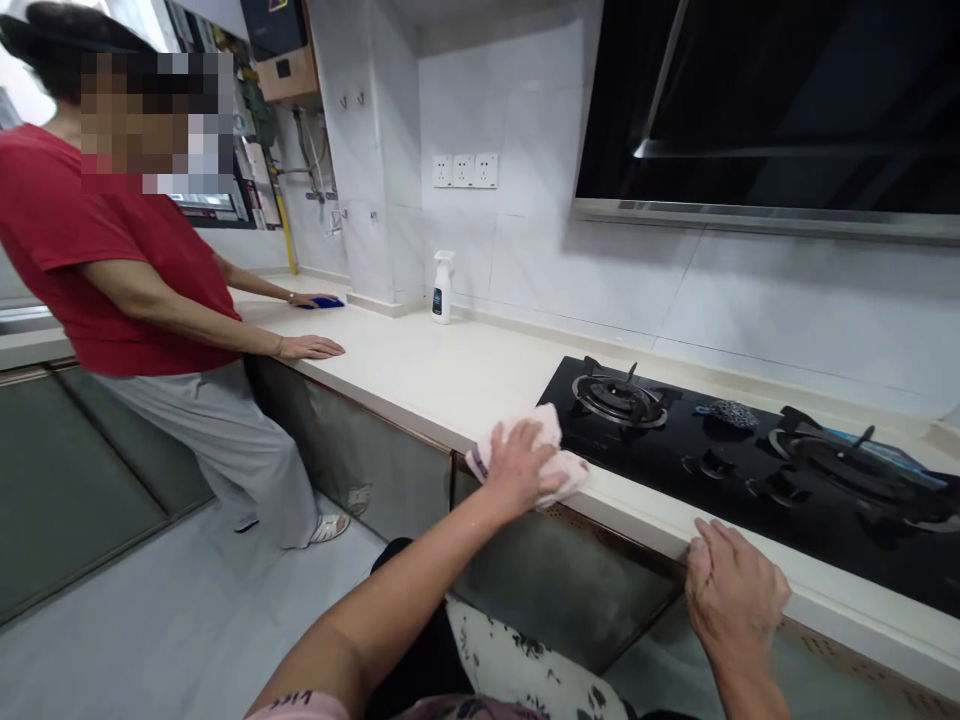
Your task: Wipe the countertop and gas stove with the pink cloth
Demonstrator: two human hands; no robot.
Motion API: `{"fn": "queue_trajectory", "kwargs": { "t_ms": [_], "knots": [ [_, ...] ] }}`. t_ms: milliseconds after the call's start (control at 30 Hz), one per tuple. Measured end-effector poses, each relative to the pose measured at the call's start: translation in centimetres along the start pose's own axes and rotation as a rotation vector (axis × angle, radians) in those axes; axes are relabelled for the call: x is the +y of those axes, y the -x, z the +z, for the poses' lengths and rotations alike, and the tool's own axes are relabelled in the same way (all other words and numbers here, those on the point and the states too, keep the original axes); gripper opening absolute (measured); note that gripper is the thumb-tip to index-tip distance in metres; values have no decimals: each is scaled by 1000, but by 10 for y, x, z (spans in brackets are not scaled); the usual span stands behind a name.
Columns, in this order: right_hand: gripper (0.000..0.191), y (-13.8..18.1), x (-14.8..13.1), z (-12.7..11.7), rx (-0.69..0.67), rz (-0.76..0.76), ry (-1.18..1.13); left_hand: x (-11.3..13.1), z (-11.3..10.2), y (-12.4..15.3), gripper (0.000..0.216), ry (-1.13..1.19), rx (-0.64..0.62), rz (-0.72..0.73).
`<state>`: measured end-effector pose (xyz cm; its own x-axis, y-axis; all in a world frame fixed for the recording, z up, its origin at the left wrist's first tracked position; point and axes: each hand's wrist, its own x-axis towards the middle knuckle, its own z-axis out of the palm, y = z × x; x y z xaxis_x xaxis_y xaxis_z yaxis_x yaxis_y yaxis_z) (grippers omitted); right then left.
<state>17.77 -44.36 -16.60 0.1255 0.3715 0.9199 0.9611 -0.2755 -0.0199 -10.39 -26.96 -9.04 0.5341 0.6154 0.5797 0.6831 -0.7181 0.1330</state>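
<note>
My left hand (519, 466) presses a pale pink cloth (551, 428) onto the front edge of the white countertop (420, 375), just beside the left corner of the black gas hob (600, 438). Its fingers are bent over the cloth, which bunches out on both sides. Farther right, my right hand (736, 590) rests at the counter's front edge below the hob, with its fingers curled against that edge. No object shows in it. A dark patterned scrubbing pad (727, 414) lies on the hob between the two burners.
A white spray bottle (442, 290) stands against the back wall. At left, a person in a red shirt (142, 260) leans on the counter, one hand on a blue cloth (326, 302). A blue packet (885, 450) lies behind the right burner. The range hood (787, 110) overhangs the hob.
</note>
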Motion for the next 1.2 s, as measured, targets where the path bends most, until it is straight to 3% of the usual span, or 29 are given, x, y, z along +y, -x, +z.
{"fn": "queue_trajectory", "kwargs": {
  "t_ms": [133,300,400,467,600,767,900,1000,1100,1200],
  "knots": [
    [34,0,-2,0,-11,22,-9,-77,-39,-5,45,-60,-133,-309],
    [33,-1,-5,-1,-46,50,-30,-172,-83,-13,59,-156,-190,-677],
    [33,-1,-6,1,-42,61,-50,-202,-97,-10,58,-203,-146,-733],
    [32,1,-7,4,-33,73,-55,-201,-99,-6,54,-244,-104,-726],
    [31,3,-9,11,2,117,-33,-153,-84,4,42,-240,-58,-615],
    [30,1,-9,13,35,130,-17,-51,-41,14,32,-99,19,-398],
    [28,1,-4,15,86,100,14,35,-4,11,37,-30,39,-179],
    [27,2,2,16,97,95,-9,85,17,3,43,4,30,42],
    [30,3,8,14,93,57,-12,110,32,-3,47,34,55,187],
    [33,3,12,8,67,5,2,107,38,-6,46,63,62,228]
  ]
}}
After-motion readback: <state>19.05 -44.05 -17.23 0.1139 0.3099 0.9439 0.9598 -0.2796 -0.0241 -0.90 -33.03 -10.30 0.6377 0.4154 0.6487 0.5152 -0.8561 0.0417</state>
